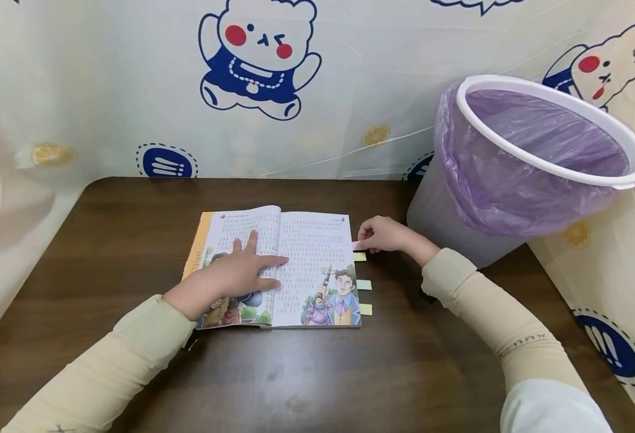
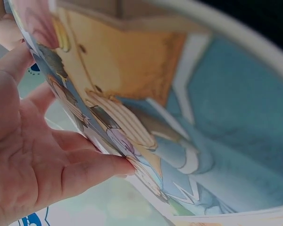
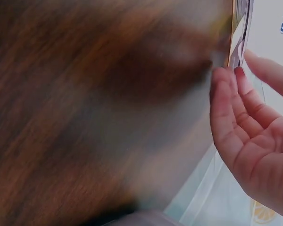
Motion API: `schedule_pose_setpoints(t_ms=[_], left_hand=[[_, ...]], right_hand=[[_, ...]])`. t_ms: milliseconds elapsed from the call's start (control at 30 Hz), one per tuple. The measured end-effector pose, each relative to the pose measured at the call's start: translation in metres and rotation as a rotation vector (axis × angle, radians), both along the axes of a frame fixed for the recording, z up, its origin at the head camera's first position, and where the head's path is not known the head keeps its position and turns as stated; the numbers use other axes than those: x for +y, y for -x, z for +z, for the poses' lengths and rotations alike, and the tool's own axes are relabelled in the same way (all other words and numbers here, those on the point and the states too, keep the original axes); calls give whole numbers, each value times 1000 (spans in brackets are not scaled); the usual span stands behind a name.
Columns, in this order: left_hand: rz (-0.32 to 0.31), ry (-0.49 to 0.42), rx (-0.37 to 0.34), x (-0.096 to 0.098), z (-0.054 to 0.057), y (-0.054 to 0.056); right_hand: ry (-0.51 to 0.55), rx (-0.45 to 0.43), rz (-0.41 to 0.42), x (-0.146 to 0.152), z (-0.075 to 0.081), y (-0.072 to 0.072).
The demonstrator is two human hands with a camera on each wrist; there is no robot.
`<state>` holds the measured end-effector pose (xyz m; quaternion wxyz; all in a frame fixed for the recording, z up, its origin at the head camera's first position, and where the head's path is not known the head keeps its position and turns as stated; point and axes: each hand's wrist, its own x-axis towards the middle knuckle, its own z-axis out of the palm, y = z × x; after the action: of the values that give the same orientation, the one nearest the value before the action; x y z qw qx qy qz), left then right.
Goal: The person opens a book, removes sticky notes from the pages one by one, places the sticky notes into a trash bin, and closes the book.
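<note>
An open illustrated book [image 1: 312,240] lies on the brown table. Spread fingers of my left hand [image 1: 236,272] rest on its left page, reaching across to the gutter; the left wrist view has the same hand [image 2: 52,155] beside a curved picture page [image 2: 132,61]. At the book's right edge, my right hand [image 1: 385,234] pinches a pale pink sticky tab [image 1: 356,245] between thumb and fingers. Below it, several yellow and green tabs [image 1: 364,284] stick out from the pages. In the right wrist view the curled fingers of this hand [image 3: 259,136] are close to the page edges [image 3: 238,37].
A tall bin [image 1: 447,222] with a white rim and purple liner stands at the back right, close to my right forearm. Behind the brown table [image 1: 296,379] hangs a pale curtain [image 1: 361,72] printed with bears and orange slices.
</note>
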<state>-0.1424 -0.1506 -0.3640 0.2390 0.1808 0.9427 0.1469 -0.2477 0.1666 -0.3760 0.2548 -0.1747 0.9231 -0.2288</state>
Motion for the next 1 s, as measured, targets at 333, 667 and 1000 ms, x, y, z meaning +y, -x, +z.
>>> schedule_pose_setpoints(t_ms=[333, 667, 1000], left_hand=[[-4, -26, -16, -6, -1, -1], [-13, -16, 5, -4, 0, 0], [-9, -44, 4, -8, 0, 1]], right_hand=[[96, -25, -55, 1, 3, -1], [189, -65, -101, 5, 8, -3], [346, -181, -201, 3, 12, -6]])
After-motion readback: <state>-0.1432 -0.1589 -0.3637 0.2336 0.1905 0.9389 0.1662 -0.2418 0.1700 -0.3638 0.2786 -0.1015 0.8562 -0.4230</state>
